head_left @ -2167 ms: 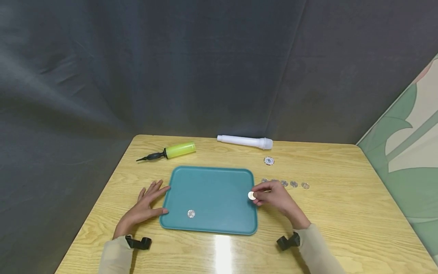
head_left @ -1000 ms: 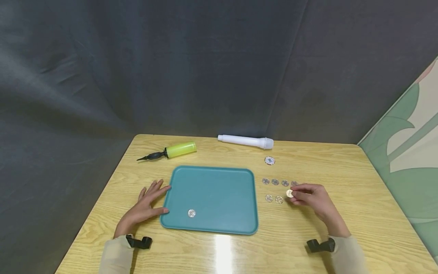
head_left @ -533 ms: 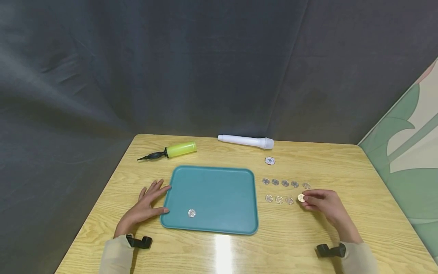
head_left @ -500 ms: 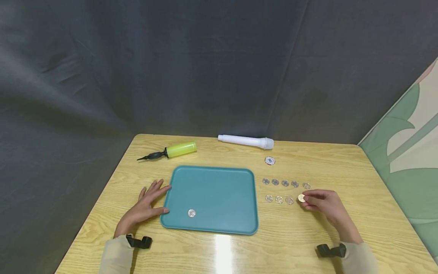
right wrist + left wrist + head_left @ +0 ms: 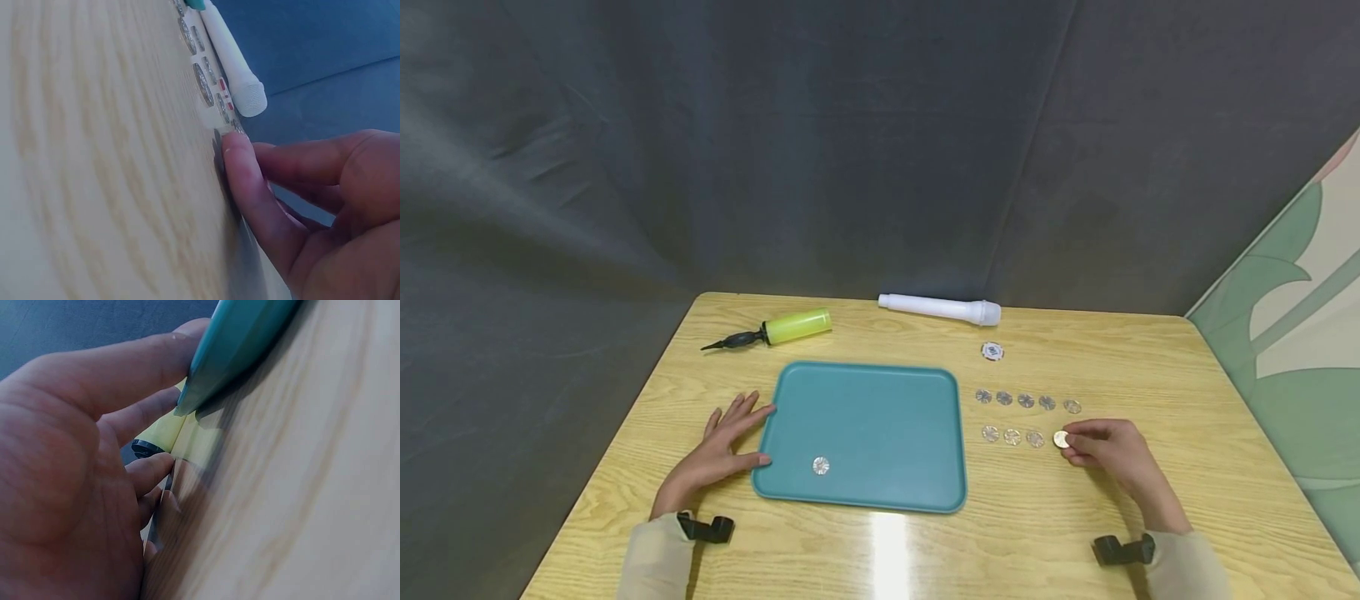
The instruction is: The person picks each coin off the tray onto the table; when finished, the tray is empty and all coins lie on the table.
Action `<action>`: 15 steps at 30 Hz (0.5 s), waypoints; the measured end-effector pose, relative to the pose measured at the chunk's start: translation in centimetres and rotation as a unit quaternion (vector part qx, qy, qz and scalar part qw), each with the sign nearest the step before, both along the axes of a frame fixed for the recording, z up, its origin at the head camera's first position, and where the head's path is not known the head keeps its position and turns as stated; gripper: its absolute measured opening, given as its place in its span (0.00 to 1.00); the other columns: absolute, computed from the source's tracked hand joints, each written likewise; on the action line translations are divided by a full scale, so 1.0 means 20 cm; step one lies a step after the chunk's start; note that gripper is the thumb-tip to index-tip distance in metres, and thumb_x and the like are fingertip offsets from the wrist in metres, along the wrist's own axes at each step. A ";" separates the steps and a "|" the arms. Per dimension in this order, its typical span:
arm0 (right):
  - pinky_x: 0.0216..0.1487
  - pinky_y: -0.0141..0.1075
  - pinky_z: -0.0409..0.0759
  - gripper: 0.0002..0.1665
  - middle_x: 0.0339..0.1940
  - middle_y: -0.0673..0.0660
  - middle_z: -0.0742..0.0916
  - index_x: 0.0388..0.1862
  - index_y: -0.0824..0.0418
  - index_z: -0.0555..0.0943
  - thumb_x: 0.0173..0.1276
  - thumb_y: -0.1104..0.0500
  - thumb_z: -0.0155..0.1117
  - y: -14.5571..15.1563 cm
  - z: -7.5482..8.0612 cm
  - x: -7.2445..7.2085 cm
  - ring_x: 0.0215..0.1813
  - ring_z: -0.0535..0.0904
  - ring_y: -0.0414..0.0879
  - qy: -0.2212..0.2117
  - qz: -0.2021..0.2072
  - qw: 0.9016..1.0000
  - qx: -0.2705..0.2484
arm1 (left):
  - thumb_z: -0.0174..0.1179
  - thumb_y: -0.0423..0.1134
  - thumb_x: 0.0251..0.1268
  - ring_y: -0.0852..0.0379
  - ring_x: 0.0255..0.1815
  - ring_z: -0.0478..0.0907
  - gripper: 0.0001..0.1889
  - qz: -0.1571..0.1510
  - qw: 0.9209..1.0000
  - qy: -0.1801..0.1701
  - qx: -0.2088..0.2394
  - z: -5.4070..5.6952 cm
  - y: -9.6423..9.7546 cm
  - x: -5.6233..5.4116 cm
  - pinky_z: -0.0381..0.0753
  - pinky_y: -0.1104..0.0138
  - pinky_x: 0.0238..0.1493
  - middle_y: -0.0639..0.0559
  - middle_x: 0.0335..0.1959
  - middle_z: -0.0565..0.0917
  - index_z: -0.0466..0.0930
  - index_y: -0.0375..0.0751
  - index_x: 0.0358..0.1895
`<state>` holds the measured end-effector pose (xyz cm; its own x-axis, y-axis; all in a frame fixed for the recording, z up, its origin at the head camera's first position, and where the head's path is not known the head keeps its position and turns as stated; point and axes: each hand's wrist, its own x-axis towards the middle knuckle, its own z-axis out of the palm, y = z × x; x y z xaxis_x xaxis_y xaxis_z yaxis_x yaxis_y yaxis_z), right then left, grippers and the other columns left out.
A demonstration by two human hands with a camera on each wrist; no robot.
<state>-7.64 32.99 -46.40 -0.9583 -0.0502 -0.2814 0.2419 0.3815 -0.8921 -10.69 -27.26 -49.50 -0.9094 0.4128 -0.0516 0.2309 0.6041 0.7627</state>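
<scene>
My right hand (image 5: 1111,450) pinches a silvery coin (image 5: 1061,439) between thumb and fingers, low over the table at the right end of the front row. Three similar coins, the closest of them one coin (image 5: 1035,439), lie flat to its left. Behind them runs a longer row of several coins, such as the end coin (image 5: 1072,407). My left hand (image 5: 713,458) rests at the left edge of the teal tray (image 5: 880,417), fingers spread and thumb touching the rim. One coin (image 5: 821,466) lies in the tray. In the right wrist view the thumb (image 5: 247,175) hides the held coin.
A white toy microphone (image 5: 938,309) lies at the table's back edge, a white poker chip (image 5: 992,351) in front of it. At the back left is a yellow-green hand pump (image 5: 797,327) with a black nozzle. A dark curtain (image 5: 850,150) hangs behind the wooden table (image 5: 1150,367).
My right hand has moved right from the tray's edge, leaving a third coin in the front row and holding another beyond it, now slightly nearer me. The left hand stays put.
</scene>
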 end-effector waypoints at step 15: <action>0.36 0.30 0.88 0.18 0.37 0.64 0.90 0.53 0.84 0.78 0.72 0.69 0.57 -0.05 0.04 -0.01 0.32 0.87 0.37 -0.002 -0.012 0.994 0.108 | 0.71 0.47 0.59 0.30 0.83 0.32 0.41 -0.001 1.000 -0.001 -0.003 -0.01 0.00 0.00 0.22 0.33 0.75 0.35 0.83 0.47 0.64 0.48 0.77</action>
